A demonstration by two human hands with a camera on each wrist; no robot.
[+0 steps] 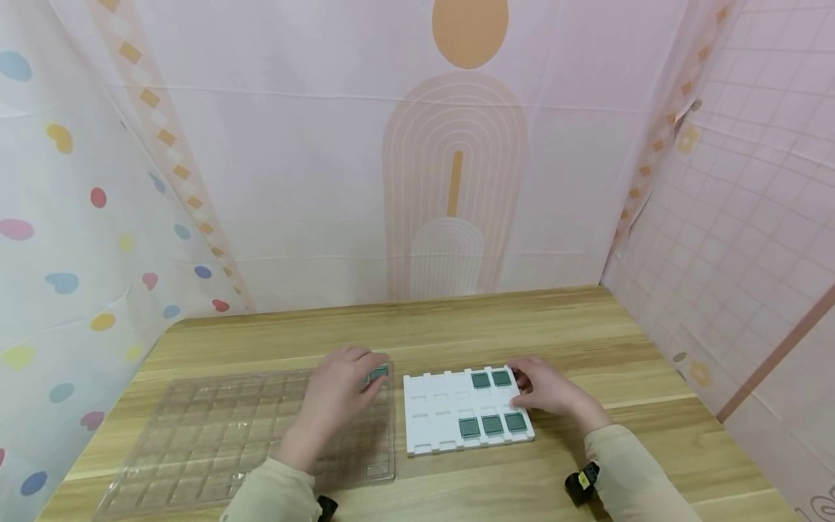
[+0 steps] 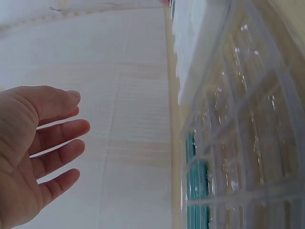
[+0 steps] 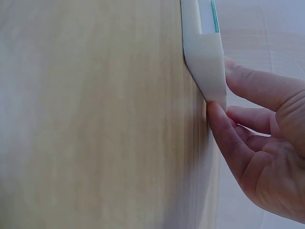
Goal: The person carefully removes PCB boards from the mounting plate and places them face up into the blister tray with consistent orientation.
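Note:
My left hand (image 1: 339, 388) is raised over the far right part of a clear plastic compartment tray (image 1: 215, 435). Its fingers are loosely bent with nothing between them in the left wrist view. Close to the fingertips, a green chip (image 1: 379, 372) sits in the tray's far right corner; green pieces (image 2: 198, 191) also show there in the left wrist view. My right hand (image 1: 546, 388) pinches the right edge of a white tray (image 1: 427, 406), thumb on top and a finger at the lower edge. The white tray holds two green chips (image 1: 480, 380) in its far row and three (image 1: 492, 425) in its near row.
Both trays lie on a wood-grain table (image 1: 476, 486), with a narrow gap between them. A patterned cloth backdrop (image 1: 313, 181) rises behind the table and along both sides.

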